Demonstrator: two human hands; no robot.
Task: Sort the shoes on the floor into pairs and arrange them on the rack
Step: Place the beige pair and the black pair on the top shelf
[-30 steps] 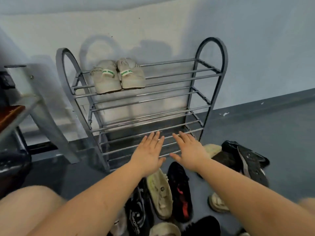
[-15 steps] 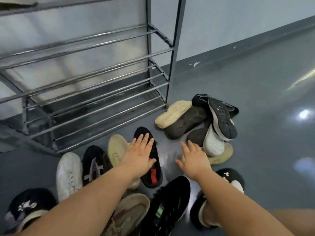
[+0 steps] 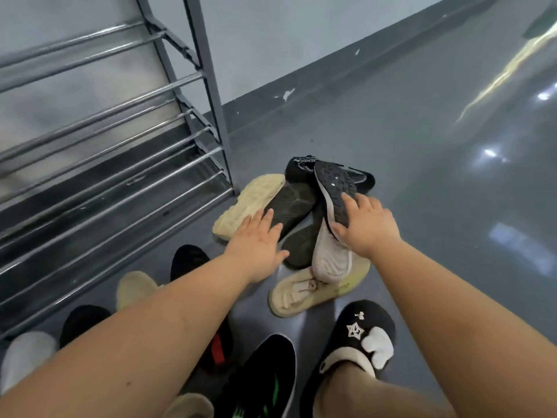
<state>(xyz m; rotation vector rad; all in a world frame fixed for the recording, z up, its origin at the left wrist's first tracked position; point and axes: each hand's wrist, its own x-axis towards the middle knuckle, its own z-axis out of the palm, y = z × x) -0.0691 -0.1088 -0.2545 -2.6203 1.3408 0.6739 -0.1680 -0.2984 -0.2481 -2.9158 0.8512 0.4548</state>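
Change: both hands have moved off the rack front and come down to the pile of shoes on the floor by the rack's right leg; the view has dropped with them, so the pair on the top shelf is out of sight.
Left hand (image 3: 256,245): fingers straight and spread, lying on or just over the dark upturned sole (image 3: 289,206); holds nothing.
Right hand (image 3: 366,224): fingers curled over the black trainer (image 3: 334,191) lying sole-up on top of the pile, thumb at its pale edge; seems to be taking hold.
Pile: cream sole (image 3: 247,203) at the left, beige laced shoe (image 3: 304,292) at the near side under a pale sole (image 3: 331,260).
Other shoes: a row lies near the rack (image 3: 208,86), partly hidden by the left arm.
Slipper (image 3: 361,336): worn on the person's foot.
Meaning: picking starts here; every shoe in view is on the floor, and the shelves in view hold none.
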